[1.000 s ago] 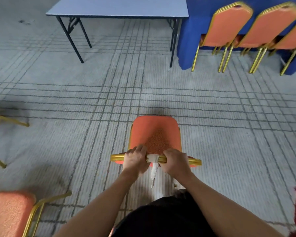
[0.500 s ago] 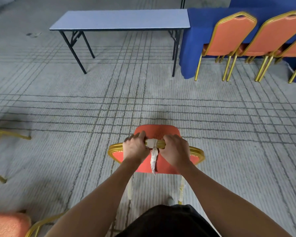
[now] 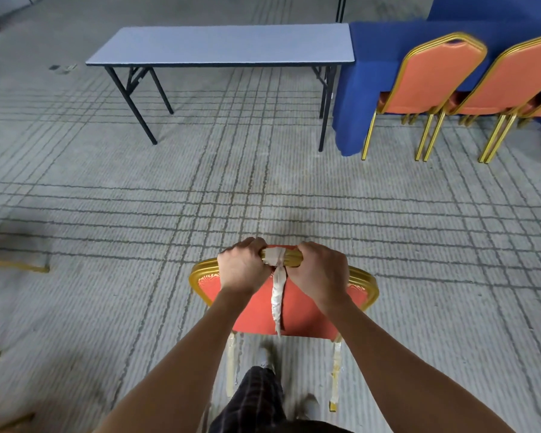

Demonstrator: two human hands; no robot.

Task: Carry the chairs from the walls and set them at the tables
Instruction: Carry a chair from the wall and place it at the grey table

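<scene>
An orange chair (image 3: 306, 310) with a gold frame hangs in front of me, its backrest facing me and its rear legs above the carpet. White tape is wrapped round the top rail and dangles down the back. My left hand (image 3: 242, 268) and my right hand (image 3: 319, 271) both grip that top rail, one on each side of the tape. Ahead stands a bare grey folding table (image 3: 225, 45) with black legs. To its right, a blue-draped table (image 3: 384, 60) has orange chairs (image 3: 431, 79) set against it.
Grey carpet with dark grid lines spreads between me and the tables. Gold legs of another chair (image 3: 13, 267) stick in at the left edge. My feet and dark trousers show under the held chair.
The view has moved forward toward the tables. The chair has tipped so its back faces me instead of the seat, and the orange chair at the lower left has dropped out of sight.
</scene>
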